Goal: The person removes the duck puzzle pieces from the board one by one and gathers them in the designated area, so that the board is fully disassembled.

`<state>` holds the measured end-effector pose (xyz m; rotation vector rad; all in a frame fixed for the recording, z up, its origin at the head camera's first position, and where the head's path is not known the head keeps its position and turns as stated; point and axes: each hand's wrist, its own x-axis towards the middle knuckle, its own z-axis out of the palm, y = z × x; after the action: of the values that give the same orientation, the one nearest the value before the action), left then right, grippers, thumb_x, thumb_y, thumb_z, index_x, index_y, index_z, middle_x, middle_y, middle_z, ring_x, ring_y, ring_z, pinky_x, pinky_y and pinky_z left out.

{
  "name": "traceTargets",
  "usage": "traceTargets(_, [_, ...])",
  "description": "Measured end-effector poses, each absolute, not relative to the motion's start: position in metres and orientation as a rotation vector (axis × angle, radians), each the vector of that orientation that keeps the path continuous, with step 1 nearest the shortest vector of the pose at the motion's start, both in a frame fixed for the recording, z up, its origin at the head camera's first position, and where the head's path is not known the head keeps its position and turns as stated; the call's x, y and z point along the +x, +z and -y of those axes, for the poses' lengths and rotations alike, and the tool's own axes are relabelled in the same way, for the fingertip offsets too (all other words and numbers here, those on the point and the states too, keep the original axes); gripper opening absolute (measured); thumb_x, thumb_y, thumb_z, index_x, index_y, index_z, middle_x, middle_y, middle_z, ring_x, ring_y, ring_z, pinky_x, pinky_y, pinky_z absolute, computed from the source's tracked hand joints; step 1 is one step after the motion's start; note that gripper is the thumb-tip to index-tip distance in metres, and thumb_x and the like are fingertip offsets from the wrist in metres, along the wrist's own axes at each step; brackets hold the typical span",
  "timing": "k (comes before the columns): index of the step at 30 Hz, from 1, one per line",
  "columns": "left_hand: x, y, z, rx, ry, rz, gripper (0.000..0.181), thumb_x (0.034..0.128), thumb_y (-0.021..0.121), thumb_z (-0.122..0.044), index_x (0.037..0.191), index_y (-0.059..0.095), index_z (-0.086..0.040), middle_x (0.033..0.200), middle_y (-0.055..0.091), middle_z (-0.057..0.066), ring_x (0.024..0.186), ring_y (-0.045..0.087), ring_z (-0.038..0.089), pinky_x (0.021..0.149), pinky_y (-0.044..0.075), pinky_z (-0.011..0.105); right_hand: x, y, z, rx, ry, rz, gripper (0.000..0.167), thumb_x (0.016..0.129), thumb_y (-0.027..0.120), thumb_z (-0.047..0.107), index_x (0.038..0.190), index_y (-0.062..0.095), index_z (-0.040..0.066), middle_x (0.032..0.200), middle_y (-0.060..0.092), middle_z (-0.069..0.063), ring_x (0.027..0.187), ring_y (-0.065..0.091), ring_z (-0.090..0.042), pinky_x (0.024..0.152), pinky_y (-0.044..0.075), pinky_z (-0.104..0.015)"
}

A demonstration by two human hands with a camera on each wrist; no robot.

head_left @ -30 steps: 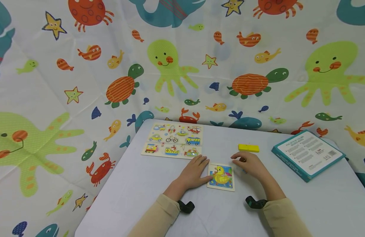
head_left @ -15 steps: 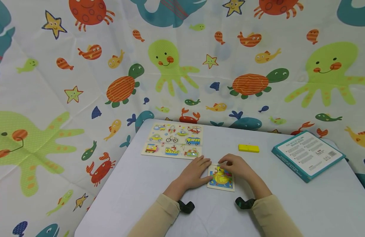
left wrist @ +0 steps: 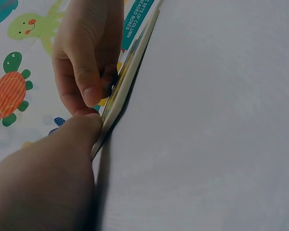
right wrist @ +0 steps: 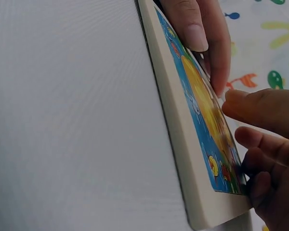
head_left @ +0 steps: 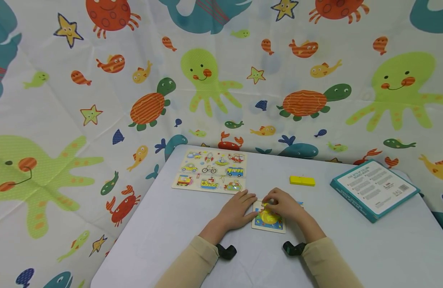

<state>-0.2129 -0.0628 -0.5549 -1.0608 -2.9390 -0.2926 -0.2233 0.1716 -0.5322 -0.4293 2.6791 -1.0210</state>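
Observation:
A small square duck picture puzzle [head_left: 268, 228] with a pale wooden edge lies on the table. My left hand [head_left: 236, 212] rests flat beside it, thumb touching its left edge. From the right, my right hand [head_left: 284, 204] reaches over the puzzle, fingers bent, thumb and fingertips at the duck's head. In the right wrist view the puzzle's blue and yellow picture [right wrist: 207, 110] lies close to the right hand's fingertips. Whether those fingers pinch a piece cannot be told. A small blue bit [head_left: 300, 204], perhaps a loose piece, shows behind the right wrist.
A larger board of vehicle pictures [head_left: 208, 170] lies at the back left. Behind my right hand is a yellow block [head_left: 302, 181]. Farther right lies a teal and white box [head_left: 374, 190]. A sea-animal cloth [head_left: 221, 100] hangs behind the white table [head_left: 164, 232].
My right hand has moved left from beside the puzzle to over its upper part, uncovering the blue bit on its right. My left hand has stayed in place.

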Motion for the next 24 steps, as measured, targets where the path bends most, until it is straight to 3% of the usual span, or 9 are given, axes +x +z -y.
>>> traceTargets(13, [-0.209,-0.554,0.054,-0.977,-0.265,2.948,0.07,0.097,0.036,-0.068,0.148,0.046,-0.021,0.153,0.045,-0.005,0.15,0.029,0.021,0.124,0.022,0.04,-0.221,-0.529,-0.169,-0.456,-0.969,-2.712,0.013,0.093,0.066,0.015,0.093,0.073,0.027,0.108,0.056,0.003,0.099,0.054,-0.017,0.095,0.049,-0.043])
traceTargets(24, [-0.205,-0.557,0.047,-0.901,-0.28,2.97,0.069,0.0947,0.044,-0.066,0.146,0.046,-0.021,0.152,0.044,-0.004,0.15,0.028,0.022,0.124,0.021,0.043,-0.221,-0.528,-0.166,-0.45,-1.016,-2.682,0.016,0.097,0.061,0.012,0.092,0.07,0.024,0.112,0.057,0.0,0.094,0.052,-0.018,0.086,0.048,-0.035])
